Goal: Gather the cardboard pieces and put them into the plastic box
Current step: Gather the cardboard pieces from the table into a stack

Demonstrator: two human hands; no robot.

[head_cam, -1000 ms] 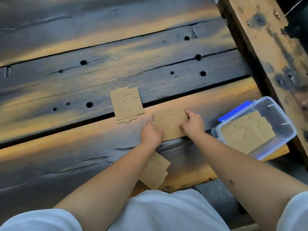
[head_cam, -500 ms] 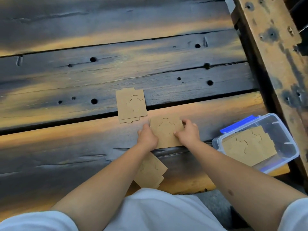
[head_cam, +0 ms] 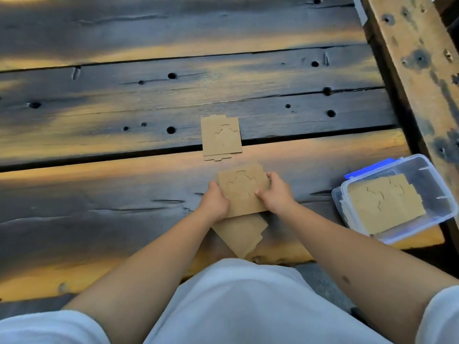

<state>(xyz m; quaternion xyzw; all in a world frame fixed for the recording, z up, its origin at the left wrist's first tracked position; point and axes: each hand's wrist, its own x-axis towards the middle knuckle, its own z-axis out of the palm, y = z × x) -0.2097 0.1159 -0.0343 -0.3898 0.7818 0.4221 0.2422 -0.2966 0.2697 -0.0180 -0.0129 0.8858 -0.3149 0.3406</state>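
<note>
A small stack of brown die-cut cardboard pieces [head_cam: 242,192] is held between both hands just above the wooden table. My left hand [head_cam: 214,203] grips its left edge and my right hand [head_cam: 275,194] grips its right edge, thumb on top. Another cardboard stack [head_cam: 221,139] lies flat farther away on the planks. A third cardboard piece [head_cam: 242,235] lies near the table's front edge, partly under the held stack. The clear plastic box [head_cam: 444,209] sits at the right with cardboard [head_cam: 382,203] inside.
A blue lid [head_cam: 367,168] lies under the box's far side. A thick wooden beam [head_cam: 417,60] runs along the right edge of the dark plank table [head_cam: 124,194]. The planks have gaps and holes.
Both hands have drawn the cardboard stack slightly toward me and lifted it over the near piece. The camera view has shifted down a little.
</note>
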